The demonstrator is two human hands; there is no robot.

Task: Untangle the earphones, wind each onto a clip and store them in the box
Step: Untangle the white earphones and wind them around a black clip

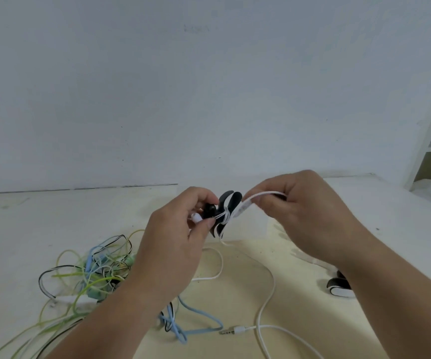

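Between left hand (180, 229), right hand (300, 211): clip (231, 203), cable (261, 194)

A plain home-like room: bare pale wall (209, 86), worn white tabletop (54, 216), white shelving (421, 151) at right

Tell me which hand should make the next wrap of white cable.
Right: the right hand pinches the white cable beside the black clip, while the left hand grips that clip.
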